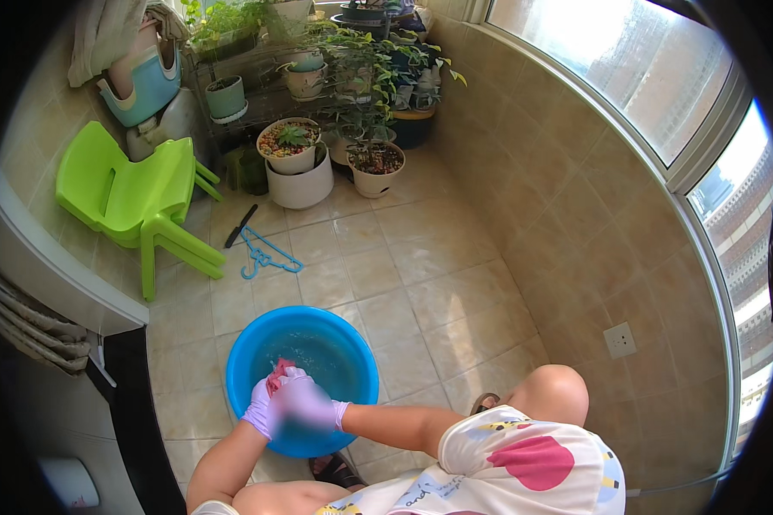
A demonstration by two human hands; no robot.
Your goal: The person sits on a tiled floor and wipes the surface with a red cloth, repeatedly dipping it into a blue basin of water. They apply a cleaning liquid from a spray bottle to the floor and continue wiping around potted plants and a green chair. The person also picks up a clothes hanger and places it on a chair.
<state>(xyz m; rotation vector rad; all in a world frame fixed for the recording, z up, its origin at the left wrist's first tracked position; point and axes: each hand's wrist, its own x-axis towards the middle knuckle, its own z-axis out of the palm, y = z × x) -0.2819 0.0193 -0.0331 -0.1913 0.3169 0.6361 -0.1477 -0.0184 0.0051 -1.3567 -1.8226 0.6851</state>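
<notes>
A round blue plastic basin of water stands on the tiled floor between my feet. Over its near left part my two hands meet, both in thin lilac gloves. My left hand is closed on a wet red cloth. My right hand lies against the left one and the cloth, partly blurred; it also grips the cloth. Part of the cloth is hidden by the fingers. Small bubbles float on the water beyond the hands.
A blue plastic clothes hanger and a black strip-like object lie on the floor beyond the basin. A green plastic chair stands at the left. Potted plants line the far end. A tiled wall with a socket bounds the right.
</notes>
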